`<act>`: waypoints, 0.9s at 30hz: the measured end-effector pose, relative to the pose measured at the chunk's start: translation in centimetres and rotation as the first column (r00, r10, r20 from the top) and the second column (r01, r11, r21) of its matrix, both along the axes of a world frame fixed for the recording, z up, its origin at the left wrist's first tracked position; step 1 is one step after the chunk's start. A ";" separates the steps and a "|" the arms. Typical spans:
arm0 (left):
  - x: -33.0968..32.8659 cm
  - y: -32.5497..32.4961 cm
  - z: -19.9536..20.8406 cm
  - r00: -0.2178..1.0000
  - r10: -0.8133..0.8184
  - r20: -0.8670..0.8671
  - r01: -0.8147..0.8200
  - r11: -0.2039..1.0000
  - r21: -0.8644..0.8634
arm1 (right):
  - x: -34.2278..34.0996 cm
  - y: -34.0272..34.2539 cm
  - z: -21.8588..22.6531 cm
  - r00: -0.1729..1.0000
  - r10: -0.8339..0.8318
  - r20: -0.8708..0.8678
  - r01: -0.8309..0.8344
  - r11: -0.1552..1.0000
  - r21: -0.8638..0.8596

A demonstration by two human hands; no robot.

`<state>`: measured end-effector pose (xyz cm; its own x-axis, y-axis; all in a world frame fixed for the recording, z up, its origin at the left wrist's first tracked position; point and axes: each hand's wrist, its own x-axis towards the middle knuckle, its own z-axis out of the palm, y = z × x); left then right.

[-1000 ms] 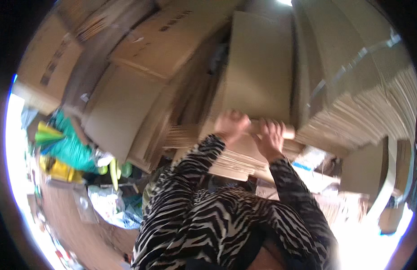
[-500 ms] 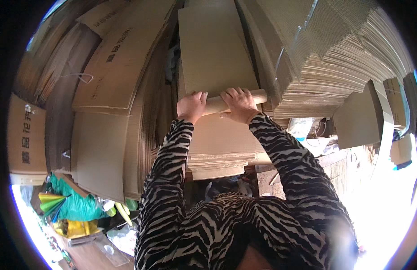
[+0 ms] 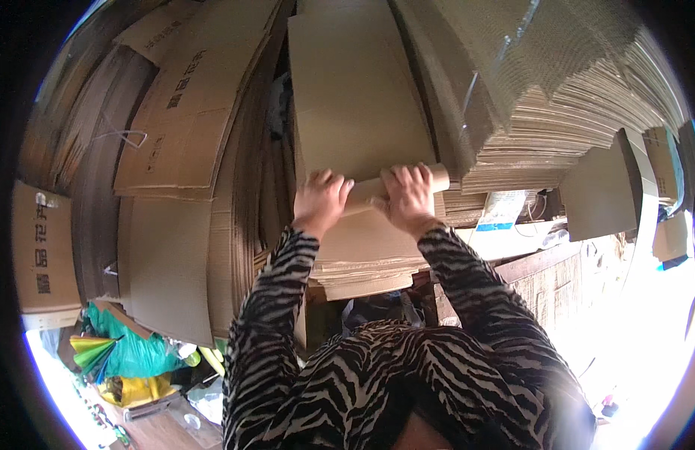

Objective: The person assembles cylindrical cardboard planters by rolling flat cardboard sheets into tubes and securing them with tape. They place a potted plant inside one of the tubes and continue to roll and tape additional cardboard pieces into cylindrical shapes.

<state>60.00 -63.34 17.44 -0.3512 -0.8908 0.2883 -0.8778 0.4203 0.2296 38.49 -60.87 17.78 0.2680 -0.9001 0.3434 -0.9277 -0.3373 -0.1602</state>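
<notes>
A tan cardboard tube (image 3: 368,193) lies crosswise over a long cardboard sheet (image 3: 355,97) in front of me. My left hand (image 3: 322,201) is closed at the tube's left end, its fingers curled over the top. My right hand (image 3: 409,199) is wrapped over the tube nearer its right end, which sticks out past the fingers. Both arms reach forward. Below the sheet is a stack of cardboard (image 3: 366,271), its layered edges facing me.
Tall cardboard piles stand on the left (image 3: 171,135) and on the right (image 3: 565,131). A green plastic bag (image 3: 141,346) and a yellow bag (image 3: 137,390) lie at lower left. A white and blue packet (image 3: 502,210) sits right of the stack.
Both hands and the tube have come slightly toward me along the sheet. The hands are still on the tube.
</notes>
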 end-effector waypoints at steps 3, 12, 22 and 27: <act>-0.3 -2.5 2.1 1.000 -0.025 0.010 0.027 0.978 -0.207 | 0.3 -5.4 0.8 0.981 -0.188 0.044 0.163 0.927 0.337; -0.2 -7.6 -0.1 0.997 0.073 -0.026 -0.076 0.981 -0.181 | 1.7 -6.7 -0.4 0.989 0.053 -0.139 -0.065 0.994 -0.089; -0.2 -9.0 3.0 0.999 0.044 0.014 -0.044 0.998 -0.036 | 1.1 -12.6 3.7 0.979 0.075 -0.191 0.006 0.921 0.390; 2.2 3.8 -0.5 0.979 -0.063 0.192 0.079 0.994 -0.074 | 2.4 -4.0 5.1 0.948 0.261 -0.180 -0.097 0.780 0.618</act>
<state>62.25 -59.54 16.94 -0.4677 -0.8381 0.2808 -0.8693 0.4937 0.0255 40.90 -64.84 22.92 0.4448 -0.8276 -0.3423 -0.8956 -0.4136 -0.1638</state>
